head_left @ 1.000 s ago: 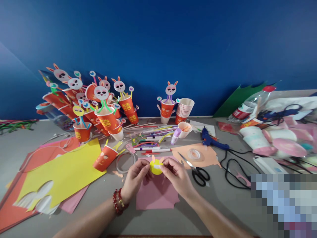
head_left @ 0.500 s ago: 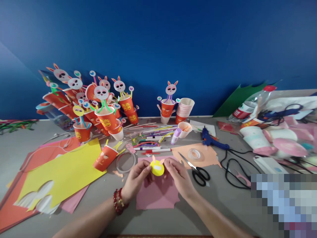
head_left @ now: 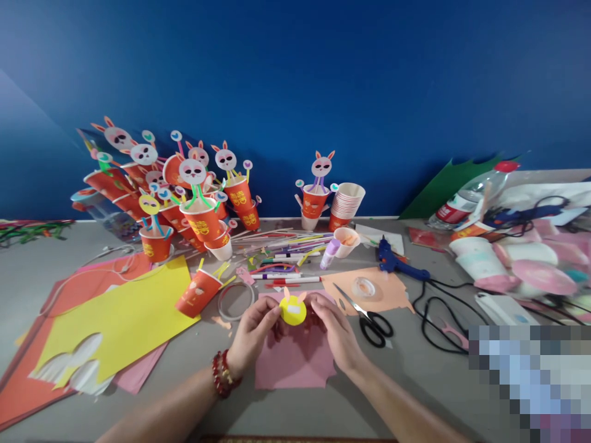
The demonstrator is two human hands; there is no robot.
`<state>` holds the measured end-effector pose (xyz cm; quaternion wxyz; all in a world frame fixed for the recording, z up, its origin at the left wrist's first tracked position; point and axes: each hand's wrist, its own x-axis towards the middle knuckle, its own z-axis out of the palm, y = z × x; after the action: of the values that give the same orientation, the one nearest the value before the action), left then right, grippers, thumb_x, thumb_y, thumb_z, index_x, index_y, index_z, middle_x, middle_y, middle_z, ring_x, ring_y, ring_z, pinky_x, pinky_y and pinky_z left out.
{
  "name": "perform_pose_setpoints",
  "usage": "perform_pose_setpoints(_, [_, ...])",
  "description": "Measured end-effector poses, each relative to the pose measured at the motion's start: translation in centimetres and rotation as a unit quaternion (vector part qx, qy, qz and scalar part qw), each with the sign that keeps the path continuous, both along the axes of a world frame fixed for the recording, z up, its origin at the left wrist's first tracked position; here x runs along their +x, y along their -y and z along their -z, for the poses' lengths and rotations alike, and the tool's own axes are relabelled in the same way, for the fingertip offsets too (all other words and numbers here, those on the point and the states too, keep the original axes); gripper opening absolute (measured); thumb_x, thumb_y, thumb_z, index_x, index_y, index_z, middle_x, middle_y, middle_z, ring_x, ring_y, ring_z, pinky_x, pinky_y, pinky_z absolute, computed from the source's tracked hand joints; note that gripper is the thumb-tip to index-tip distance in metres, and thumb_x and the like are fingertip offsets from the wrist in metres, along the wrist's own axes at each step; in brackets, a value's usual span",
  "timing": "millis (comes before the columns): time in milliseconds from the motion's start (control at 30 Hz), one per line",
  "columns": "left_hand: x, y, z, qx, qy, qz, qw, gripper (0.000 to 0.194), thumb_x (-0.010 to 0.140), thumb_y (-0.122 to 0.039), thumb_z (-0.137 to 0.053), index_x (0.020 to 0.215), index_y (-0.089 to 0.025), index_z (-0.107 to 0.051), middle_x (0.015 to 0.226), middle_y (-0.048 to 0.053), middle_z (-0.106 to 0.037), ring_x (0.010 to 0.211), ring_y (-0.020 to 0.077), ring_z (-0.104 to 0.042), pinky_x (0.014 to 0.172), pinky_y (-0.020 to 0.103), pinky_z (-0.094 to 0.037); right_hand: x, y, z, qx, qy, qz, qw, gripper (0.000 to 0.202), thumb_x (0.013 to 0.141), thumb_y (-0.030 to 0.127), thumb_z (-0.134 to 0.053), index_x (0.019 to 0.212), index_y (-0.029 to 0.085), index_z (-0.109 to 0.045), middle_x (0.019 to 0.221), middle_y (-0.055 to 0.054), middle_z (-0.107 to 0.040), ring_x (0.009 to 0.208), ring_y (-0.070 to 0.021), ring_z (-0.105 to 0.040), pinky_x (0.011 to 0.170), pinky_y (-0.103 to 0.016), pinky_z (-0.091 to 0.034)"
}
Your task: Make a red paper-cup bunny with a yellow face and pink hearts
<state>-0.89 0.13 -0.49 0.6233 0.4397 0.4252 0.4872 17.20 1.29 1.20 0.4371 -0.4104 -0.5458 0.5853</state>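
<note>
"Round yellow paper rabbit head (head_left: 292, 319) with two peach paper ears (head_left: 287, 295): where is it sitting?"

"It is hanging upright above a pink paper sheet (head_left: 295, 373), between the left hand (head_left: 253, 325) and the right hand (head_left: 336, 329), a pale rectangular patch (head_left: 293, 309) showing on its middle."

"What is lying around, starting at the left?"

"Orange-red paper sheets (head_left: 46, 326) are lying flat, with a yellow paper sheet (head_left: 124, 320) resting on them. Behind, red paper cups (head_left: 203, 224) with paper rabbit faces (head_left: 192, 171) are crowding together. A tilted red paper cup (head_left: 197, 294) with yellow strips (head_left: 222, 269) is overlapping the yellow sheet's right edge."

"And the left hand?"

"It is pinching the rabbit head's left edge."

"The right?"

"It is hovering just beside the right ear, fingers curling; I can't tell whether they are touching or gripping it."

"Farther right?"

"Black-handled metal scissors (head_left: 376, 329) are lying with their blades on a peach paper sheet (head_left: 388, 288) and their handles on the grey counter (head_left: 425, 369). Beyond them, a blue glue gun (head_left: 401, 267) is lying near a black cable (head_left: 425, 326), and a red-capped clear plastic bottle (head_left: 457, 206) is showing behind."
</note>
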Motion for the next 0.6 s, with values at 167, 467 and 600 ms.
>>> perform_pose_setpoints(167, [-0.07, 0.04, 0.08, 0.008, -0.002, 0.016, 1.000, 0.030, 0.088, -0.045, -0.062, 0.081, -0.016, -0.055, 0.059, -0.002, -0.062, 0.049, 0.0086, -0.053, 0.049, 0.020, -0.041, -0.18, 0.07, 0.30, 0.046, 0.041, -0.010, 0.998, 0.027, 0.090, 0.040, -0.059, 0.075, 0.020, -0.051, 0.068, 0.003, -0.046, 0.060, -0.0122, -0.043, 0.056, -0.023, -0.036])
perform_pose_setpoints(467, [-0.40, 0.17, 0.68, 0.005, -0.033, 0.000, 0.999, 0.029, 0.087, -0.044, -0.064, 0.084, -0.016, -0.057, 0.056, -0.006, -0.050, 0.045, 0.0050, -0.041, 0.044, 0.017, -0.033, -0.31, 0.38, 1.01, 0.054, 0.073, -0.030, 0.995, 0.025, 0.091, 0.031, -0.055, 0.071, 0.020, -0.046, 0.067, 0.004, -0.042, 0.058, -0.0109, -0.039, 0.051, -0.022, -0.030])
perform_pose_setpoints(600, [-0.38, 0.14, 0.63, 0.014, -0.030, -0.001, 0.999, 0.029, 0.087, -0.044, -0.064, 0.082, -0.017, -0.056, 0.059, -0.006, -0.049, 0.048, 0.0053, -0.042, 0.047, 0.017, -0.035, -0.35, 0.36, 0.89, 0.057, 0.079, -0.033, 0.995, 0.023, 0.091, 0.030, -0.055, 0.071, 0.020, -0.046, 0.068, 0.003, -0.044, 0.059, -0.0111, -0.041, 0.050, -0.021, -0.030])
